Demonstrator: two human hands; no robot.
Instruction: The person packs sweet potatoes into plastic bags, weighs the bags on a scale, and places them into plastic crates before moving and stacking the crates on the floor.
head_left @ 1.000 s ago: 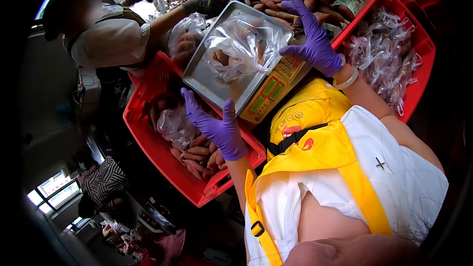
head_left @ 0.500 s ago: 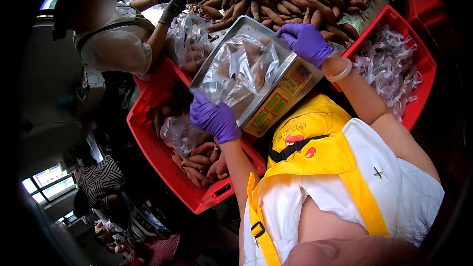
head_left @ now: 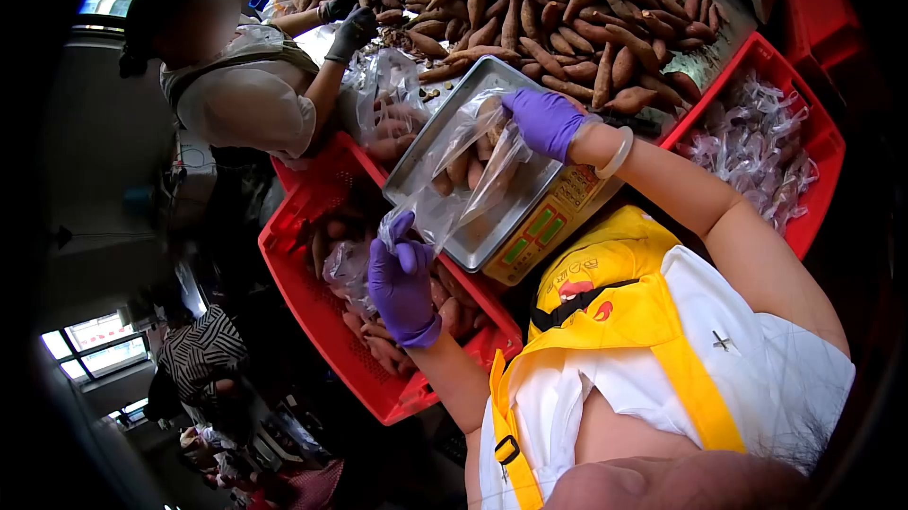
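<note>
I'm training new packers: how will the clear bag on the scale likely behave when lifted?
The clear bag should be floppy: its thin plastic creases between the left hand and right hand. It will probably feel bottom-heavy, since several sweet potatoes lie bunched inside. Those may roll or shift as it rises, being rounded.

Tbl point(head_left: 736, 28): swt-potato pile point(head_left: 530, 18) | scale tray point(head_left: 508, 215): clr bag point(head_left: 443, 212) w/ swt potatoes point(head_left: 460, 170)

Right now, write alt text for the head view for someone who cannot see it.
Purple-gloved left hand and right hand grip a clear plastic bag of sweet potatoes over a scale's metal tray. A red crate holding sweet potatoes stands at left, another filled with plastic bags at right. Beyond lies a large heap, with a co-worker at upper left.
</note>
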